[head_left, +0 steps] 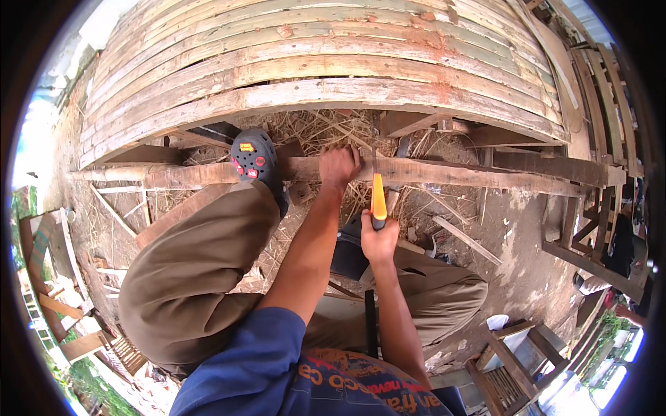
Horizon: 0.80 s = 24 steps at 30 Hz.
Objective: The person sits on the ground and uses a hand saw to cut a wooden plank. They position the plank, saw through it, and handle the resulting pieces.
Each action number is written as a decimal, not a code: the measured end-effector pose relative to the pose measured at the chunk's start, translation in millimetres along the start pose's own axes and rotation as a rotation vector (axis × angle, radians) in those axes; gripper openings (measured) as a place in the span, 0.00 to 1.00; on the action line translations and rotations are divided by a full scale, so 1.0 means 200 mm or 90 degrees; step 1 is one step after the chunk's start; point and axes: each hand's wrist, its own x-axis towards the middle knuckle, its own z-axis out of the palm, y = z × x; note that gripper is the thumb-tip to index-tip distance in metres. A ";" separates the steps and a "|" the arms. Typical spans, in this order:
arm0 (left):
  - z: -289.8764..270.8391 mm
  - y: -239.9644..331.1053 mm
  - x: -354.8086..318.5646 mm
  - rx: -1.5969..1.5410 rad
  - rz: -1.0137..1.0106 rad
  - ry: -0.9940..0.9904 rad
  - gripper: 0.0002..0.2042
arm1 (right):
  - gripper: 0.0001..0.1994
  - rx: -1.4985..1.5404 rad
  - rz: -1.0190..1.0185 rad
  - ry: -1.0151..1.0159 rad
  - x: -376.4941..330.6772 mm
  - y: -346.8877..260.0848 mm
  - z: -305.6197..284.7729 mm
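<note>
A long wooden beam (437,172) lies crosswise in front of me, along the near side of a slatted platform. My left hand (340,166) is closed over the beam and grips it around its middle. Just to the right, my right hand (379,239) is wrapped round the grip of a handsaw (378,197) with a yellow and black handle. The narrow saw blade points away from me and meets the beam beside my left hand. My left foot, in a dark clog (254,158) with red and yellow charms, rests on the beam left of my hand.
A large platform of wooden slats (298,69) fills the far side, with reddish dust on it. Wood scraps, such as a thin strip (466,240), and shavings litter the ground. A wooden frame or stool (517,367) stands at the near right. Another person (617,253) is at the far right edge.
</note>
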 end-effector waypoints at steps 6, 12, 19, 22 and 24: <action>-0.04 -0.01 -0.04 0.003 -0.050 -0.061 0.23 | 0.09 0.062 0.073 -0.153 -0.84 0.02 -0.51; -0.03 0.03 0.00 0.044 -0.044 -0.112 0.22 | 0.09 0.010 0.028 -0.108 -0.50 -0.01 -0.23; -0.04 -0.03 -0.01 0.064 -0.012 -0.075 0.20 | 0.10 0.001 0.070 -0.130 -0.33 -0.08 -0.20; -0.02 -0.01 -0.01 0.048 0.013 -0.047 0.20 | 0.09 -0.016 0.061 -0.131 -0.46 -0.09 -0.25; -0.01 -0.06 -0.03 0.065 -0.007 -0.060 0.20 | 0.10 0.010 0.110 -0.155 -0.47 -0.12 -0.27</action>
